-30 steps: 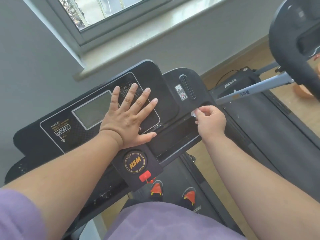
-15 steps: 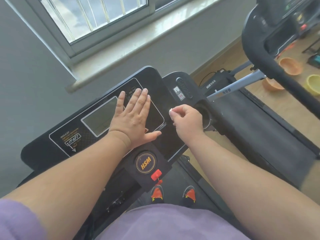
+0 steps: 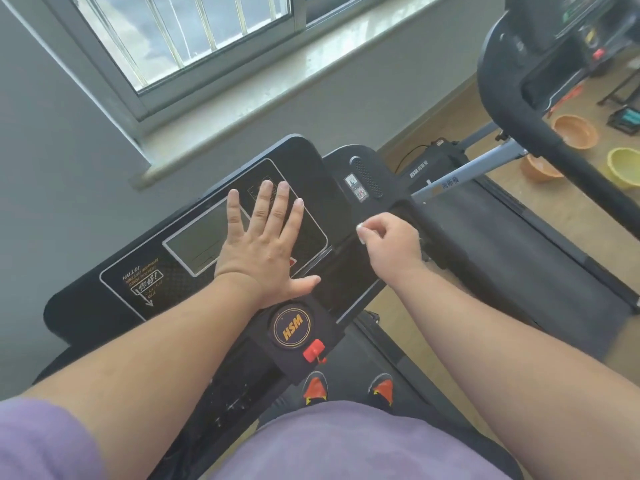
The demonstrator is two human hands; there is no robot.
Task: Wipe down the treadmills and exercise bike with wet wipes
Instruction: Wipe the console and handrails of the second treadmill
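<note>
I stand on a black treadmill, its console [image 3: 301, 157] in front of me with a grey display and an HSM badge. My left hand [image 3: 263, 247] lies flat on the console panel, fingers straight and slightly spread. My right hand [image 3: 391, 244] hovers over the console's right tray, fingers curled and fingertips pinched together. A small white bit of wet wipe [image 3: 360, 233] shows at those fingertips; most of it is hidden in the hand. A second treadmill [image 3: 519, 265] stands to the right.
A red safety key [image 3: 313, 351] hangs below the badge. The second treadmill's black handlebar [image 3: 571, 161] crosses the upper right. Two orange bowls [image 3: 575, 131] and a yellow bowl [image 3: 623, 168] sit on the wooden floor. A windowsill [image 3: 277, 88] runs behind the console.
My right hand slid left across the console's right side, then came back a little. My left hand stayed flat on the panel. The view tilted up towards the window.
</note>
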